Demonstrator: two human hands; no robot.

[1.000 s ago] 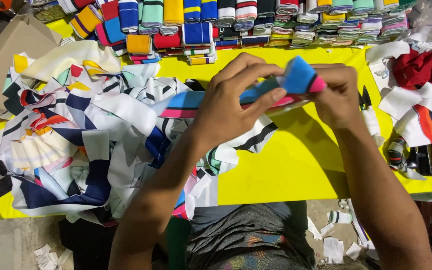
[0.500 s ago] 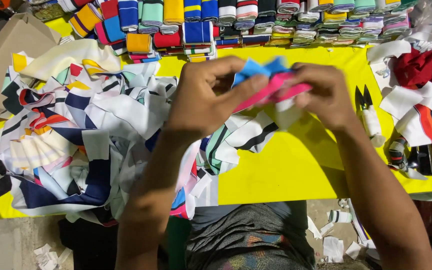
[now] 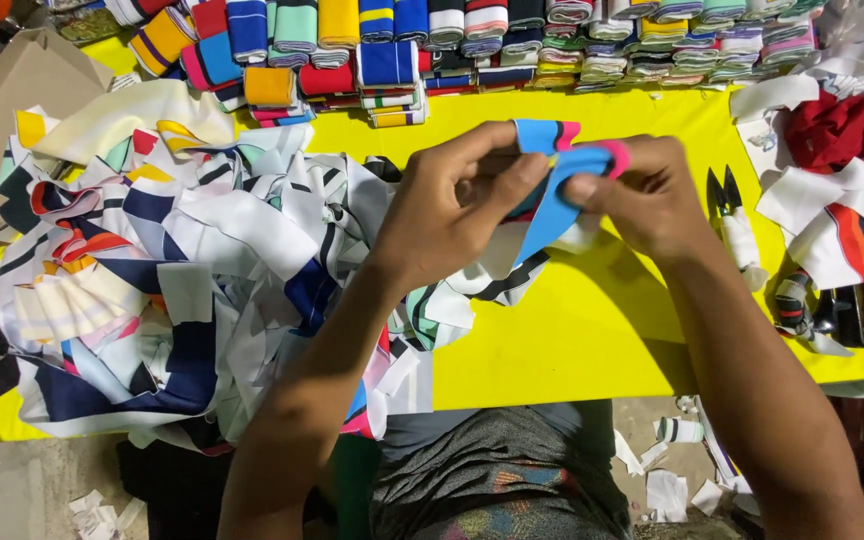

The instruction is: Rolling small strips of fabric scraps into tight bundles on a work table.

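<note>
Only one package in view: a plain tan cardboard box (image 3: pixel 7 125), flaps partly open, lying tilted at ten o'clock off the yellow table's (image 3: pixel 592 340) left end, half under the heap of striped cloth strips (image 3: pixel 182 270); no labels, signs or screens visible.

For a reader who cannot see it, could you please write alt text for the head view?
Two hands, left hand and right hand, fold a blue and pink fabric strip above a yellow table, with a heap of striped fabric scraps left and snips right.
</note>
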